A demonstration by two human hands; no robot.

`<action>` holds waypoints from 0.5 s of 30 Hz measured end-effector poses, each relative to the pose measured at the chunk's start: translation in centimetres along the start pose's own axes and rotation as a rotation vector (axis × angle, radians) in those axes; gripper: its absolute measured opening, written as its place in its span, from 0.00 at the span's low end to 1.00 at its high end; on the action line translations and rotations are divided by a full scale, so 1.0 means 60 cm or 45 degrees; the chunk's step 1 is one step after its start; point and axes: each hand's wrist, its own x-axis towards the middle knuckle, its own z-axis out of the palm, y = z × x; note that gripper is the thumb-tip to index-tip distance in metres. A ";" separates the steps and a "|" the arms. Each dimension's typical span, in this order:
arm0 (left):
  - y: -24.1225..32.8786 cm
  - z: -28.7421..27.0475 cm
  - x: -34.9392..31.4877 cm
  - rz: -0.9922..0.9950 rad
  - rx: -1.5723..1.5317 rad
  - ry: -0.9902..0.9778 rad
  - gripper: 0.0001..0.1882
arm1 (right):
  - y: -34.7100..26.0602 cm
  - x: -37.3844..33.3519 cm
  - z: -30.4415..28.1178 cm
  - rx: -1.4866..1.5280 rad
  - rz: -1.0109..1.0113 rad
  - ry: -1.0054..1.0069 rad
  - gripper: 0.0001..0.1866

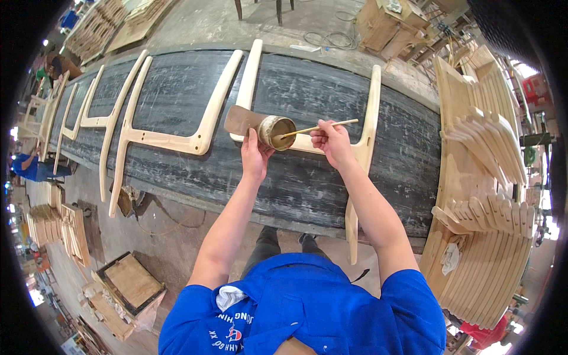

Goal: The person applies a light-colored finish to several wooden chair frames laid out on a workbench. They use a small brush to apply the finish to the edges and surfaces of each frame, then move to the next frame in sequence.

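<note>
My left hand [256, 155] is closed around a small round pot [277, 131] with a crusted rim, tipped so that its mouth faces right. A flat brown piece [238, 120] sticks out to the left of the pot; whether it is joined to the pot I cannot tell. Between the fingertips of my right hand [332, 144] is a thin wooden stick [319, 127], its lower end inside the pot. Beneath both hands a pale wooden chair frame [368, 127] lies on the dark table [307, 189], its crossbar partly hidden by the pot and my right hand.
Further left on the table lie several similar wooden frames [171, 140]. Stacked curved wooden parts [485, 266] stand on a wooden surface at the right. A person in blue [35, 167] is at the far left. A framed board [130, 284] sits low at left.
</note>
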 end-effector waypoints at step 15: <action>-0.157 0.098 -0.026 -0.296 -0.072 0.018 0.25 | -0.003 -0.062 -0.174 0.245 -0.094 0.345 0.10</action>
